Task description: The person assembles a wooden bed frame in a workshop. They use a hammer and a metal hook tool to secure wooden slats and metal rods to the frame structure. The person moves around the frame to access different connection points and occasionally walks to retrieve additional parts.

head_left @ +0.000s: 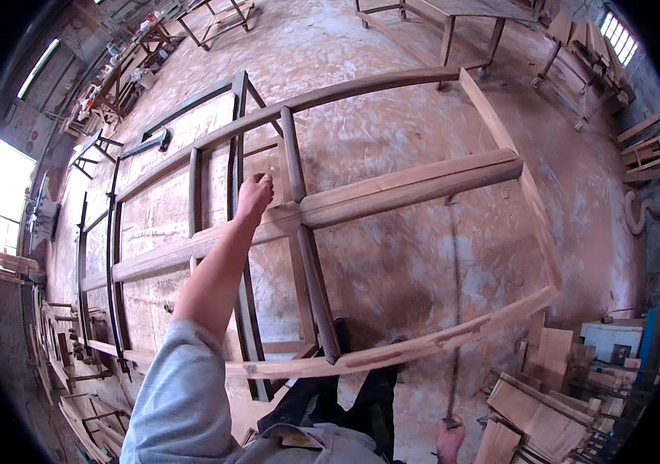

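A large wooden frame [415, 189] with long rails and several crosspieces lies raised in front of me, resting on dark trestle-like supports [246, 309]. My left hand [256, 195] reaches out over its middle rail, near a crosspiece. The fingers are curled closed, and what they hold, if anything, is too small to make out. Low at the right, outside the near rail, my right hand [449, 442] is closed round the end of a long thin dark bar [454, 271]. This bar stretches away beneath the frame; its exact kind is unclear.
Dark bar clamps [115, 263] cross the frame's left end. Wood offcuts [535, 410] and a white box [612, 340] are piled at the near right. Work tables [469, 9] stand at the back, and a cluttered bench [117, 85] lines the far left.
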Tool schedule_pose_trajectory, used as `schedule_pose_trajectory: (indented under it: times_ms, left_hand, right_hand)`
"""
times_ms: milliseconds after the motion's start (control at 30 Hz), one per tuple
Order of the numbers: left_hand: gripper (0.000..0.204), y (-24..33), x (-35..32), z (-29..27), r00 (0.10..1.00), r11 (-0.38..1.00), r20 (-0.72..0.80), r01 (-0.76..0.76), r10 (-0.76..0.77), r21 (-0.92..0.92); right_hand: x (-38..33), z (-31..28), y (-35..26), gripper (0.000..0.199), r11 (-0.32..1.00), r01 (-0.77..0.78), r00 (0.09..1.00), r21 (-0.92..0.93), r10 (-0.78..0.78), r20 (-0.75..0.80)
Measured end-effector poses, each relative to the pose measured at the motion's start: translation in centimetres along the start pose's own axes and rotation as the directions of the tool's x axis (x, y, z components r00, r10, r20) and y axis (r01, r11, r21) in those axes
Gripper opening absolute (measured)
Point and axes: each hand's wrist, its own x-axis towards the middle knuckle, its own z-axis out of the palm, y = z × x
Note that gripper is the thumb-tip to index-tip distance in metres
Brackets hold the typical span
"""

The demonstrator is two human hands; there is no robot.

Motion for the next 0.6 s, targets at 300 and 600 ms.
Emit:
schedule_pose_trajectory:
  times_ms: [300,600]
  left_hand:
    - [0.025,-2.7,6.6,1.9,0.943,0.953,0.142,0.295,-0.302,0.067]
    - [0.020,-4.3,8.7,4.5,0.827,0.917,0.405,0.389,-0.390,0.088]
  right_hand:
    - [0.9,17.6,-8.8,0.028,0.979,0.206,0.950,-0.005,-0.199,0.242]
    - [1.2,27.6,-12.4,0.037,0.929,0.296,0.863,0.222,-0.360,0.354]
